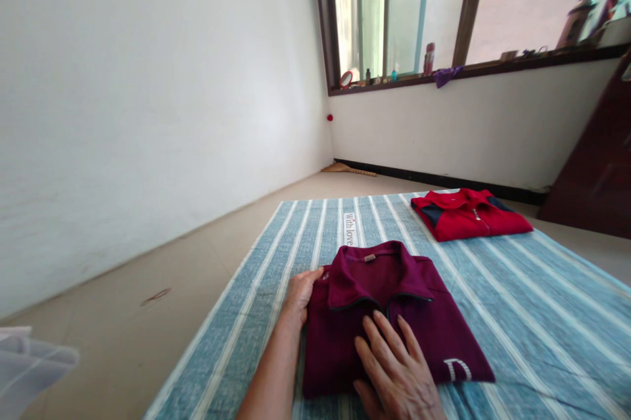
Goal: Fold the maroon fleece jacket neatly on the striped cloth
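Observation:
A folded purple zip-collar jacket [345,341] lies in front of me, its collar towards the far side and a white letter D showing near the lower right. At its left edge my left hand [300,295] grips the fabric by the shoulder, with part of the fingers hidden. My right hand [394,367] rests palm down on the front, just below the zip, fingers spread and stretched out. Both garment and hands are over a blue-and-white striped sheet [266,302].
A folded red jacket [483,219] with dark shoulders lies at the far right of the sheet. Beyond is a broom [350,169] on the floor by the wall. Bottles, a round mirror [346,79] and a purple cloth [446,76] are on the windowsill. White material [34,364] shows at lower left.

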`<state>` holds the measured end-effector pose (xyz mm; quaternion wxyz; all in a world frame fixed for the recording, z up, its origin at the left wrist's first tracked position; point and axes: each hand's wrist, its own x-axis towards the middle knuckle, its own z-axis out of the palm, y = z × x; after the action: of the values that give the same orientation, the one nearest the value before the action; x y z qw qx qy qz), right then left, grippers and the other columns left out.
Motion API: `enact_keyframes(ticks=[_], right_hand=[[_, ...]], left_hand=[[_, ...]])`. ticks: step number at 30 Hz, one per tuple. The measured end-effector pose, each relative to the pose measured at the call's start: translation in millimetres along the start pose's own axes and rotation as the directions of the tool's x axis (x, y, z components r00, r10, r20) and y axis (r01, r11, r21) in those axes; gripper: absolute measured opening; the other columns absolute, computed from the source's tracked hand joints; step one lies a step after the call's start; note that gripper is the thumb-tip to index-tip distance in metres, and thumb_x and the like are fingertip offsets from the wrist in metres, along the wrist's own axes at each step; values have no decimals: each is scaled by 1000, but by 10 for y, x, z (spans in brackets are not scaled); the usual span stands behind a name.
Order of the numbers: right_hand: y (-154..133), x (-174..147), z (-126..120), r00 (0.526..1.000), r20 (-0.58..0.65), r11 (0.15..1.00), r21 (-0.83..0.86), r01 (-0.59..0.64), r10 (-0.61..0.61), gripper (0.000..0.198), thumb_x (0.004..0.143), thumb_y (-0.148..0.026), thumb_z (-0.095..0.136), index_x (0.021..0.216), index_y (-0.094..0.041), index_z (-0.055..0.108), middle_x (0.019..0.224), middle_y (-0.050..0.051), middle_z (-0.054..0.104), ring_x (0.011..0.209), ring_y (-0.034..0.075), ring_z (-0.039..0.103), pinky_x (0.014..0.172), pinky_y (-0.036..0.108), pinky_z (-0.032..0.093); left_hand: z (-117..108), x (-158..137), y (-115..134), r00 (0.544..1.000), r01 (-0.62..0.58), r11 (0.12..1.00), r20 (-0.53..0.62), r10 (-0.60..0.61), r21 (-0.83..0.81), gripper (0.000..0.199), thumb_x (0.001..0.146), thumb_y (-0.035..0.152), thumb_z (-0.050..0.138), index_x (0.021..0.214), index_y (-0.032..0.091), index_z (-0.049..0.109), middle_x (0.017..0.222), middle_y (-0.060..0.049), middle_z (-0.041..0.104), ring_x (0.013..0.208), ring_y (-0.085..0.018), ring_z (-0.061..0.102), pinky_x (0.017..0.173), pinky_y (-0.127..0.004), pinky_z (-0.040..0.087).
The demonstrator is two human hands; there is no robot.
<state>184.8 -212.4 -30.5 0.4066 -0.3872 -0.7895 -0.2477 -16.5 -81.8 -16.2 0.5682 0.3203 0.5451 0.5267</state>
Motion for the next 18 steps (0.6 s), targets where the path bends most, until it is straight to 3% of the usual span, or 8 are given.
enact_keyframes(ticks=[18], right_hand=[[-13, -14, 4, 1000, 20, 1000, 8, -15, 15, 28, 91, -34, 47, 107, -20, 64, 119, 5, 64, 118, 24, 52, 114, 46, 13]], left_hand=[[-15, 14, -18, 1000, 7, 1000, 8, -7, -4, 32, 52, 32, 80, 73, 12, 68, 63, -5, 70, 59, -21, 66, 60, -29, 49]])
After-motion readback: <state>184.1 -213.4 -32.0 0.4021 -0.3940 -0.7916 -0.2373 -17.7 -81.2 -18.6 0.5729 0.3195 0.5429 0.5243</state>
